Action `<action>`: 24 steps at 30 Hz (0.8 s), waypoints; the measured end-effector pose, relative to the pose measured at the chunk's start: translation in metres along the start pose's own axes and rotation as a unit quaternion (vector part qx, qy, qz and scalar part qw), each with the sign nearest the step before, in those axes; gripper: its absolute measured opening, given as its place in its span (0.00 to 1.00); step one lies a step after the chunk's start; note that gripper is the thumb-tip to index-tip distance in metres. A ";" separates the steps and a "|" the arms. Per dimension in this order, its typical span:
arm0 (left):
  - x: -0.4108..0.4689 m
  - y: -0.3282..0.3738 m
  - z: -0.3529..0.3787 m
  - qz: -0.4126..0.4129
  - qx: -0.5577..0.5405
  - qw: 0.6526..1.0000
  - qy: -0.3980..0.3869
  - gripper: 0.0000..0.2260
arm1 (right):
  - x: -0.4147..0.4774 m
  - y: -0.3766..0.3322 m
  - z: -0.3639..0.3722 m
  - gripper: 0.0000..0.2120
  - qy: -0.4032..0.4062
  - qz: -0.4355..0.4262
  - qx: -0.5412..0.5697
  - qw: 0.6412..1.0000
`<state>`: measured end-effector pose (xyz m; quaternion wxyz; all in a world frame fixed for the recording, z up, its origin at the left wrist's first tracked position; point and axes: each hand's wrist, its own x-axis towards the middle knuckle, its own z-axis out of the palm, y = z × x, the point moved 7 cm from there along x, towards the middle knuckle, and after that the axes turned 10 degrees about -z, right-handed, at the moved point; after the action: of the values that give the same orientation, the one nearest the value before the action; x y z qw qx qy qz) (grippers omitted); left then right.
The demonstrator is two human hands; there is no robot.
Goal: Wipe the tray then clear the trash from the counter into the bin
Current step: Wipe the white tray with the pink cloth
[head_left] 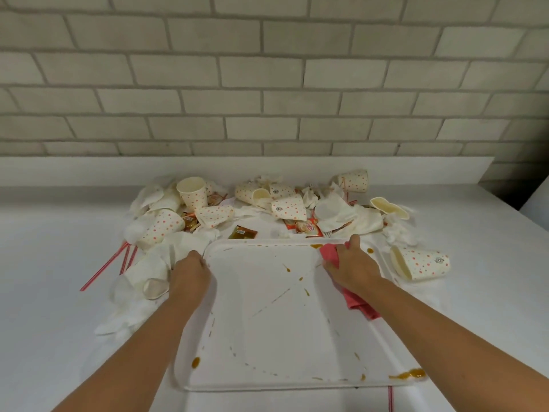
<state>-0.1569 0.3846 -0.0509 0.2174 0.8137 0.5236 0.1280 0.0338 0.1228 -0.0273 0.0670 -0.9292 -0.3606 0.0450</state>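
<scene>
The left hand (190, 270) seemingly grips the tray (267, 322) rim; the right hand (352, 264) clutches a cloth (360, 304) on it.

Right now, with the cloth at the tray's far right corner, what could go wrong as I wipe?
1. The sauce blob at the tray's near right corner sits on the rim; a sweep of the red cloth may push it onto the counter.
2. The tipped cup lies close to the right hand; a wide stroke could knock it.

smooth plastic tray (267, 346), paper cups (192, 193), cloth (353, 300)
</scene>
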 end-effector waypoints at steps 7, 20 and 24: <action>0.011 0.011 0.001 -0.003 0.002 0.999 -0.053 0.19 | 0.007 -0.002 0.014 0.16 0.012 -0.012 -0.026 1.000; 0.018 -0.001 0.015 0.016 -0.247 0.963 -0.109 0.16 | 0.025 0.017 0.004 0.13 0.050 0.026 -0.059 0.997; 0.020 -0.003 0.016 0.007 -0.269 0.958 -0.103 0.17 | 0.038 0.001 0.007 0.17 0.046 0.032 -0.021 0.998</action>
<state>-0.1442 0.4001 -0.0666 0.4802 0.7376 0.4389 0.1810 0.0615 0.1481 -0.0352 0.0625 -0.9427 -0.3278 -0.0034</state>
